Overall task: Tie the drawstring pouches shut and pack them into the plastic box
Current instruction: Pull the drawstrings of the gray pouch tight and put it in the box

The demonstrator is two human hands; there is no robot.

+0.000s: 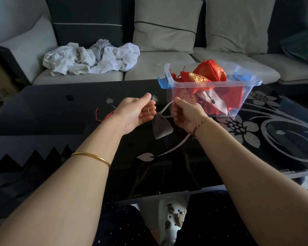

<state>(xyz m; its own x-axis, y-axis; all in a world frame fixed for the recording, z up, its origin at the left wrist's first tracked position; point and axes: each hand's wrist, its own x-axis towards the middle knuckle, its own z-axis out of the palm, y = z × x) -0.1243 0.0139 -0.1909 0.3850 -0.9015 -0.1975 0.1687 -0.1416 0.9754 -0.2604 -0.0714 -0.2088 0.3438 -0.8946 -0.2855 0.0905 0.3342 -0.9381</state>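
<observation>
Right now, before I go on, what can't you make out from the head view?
Head view:
Knot on the grey pouch: neck partly behind the left hand, too small.
Drawstring end: closed inside the right hand.
Red cord on the table: the rest behind the left wrist.
Red pouches in the plastic box: overlapping, uncountable.

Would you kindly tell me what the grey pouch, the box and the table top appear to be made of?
Grey pouch: soft matte cloth, seemingly; it hangs limp and creased. Its drawstring: pale cord or ribbon. Box: clear glossy plastic; the red pouches show through its wall. Table top: probably dark glass, given the reflections and silvery flower pattern.
</observation>
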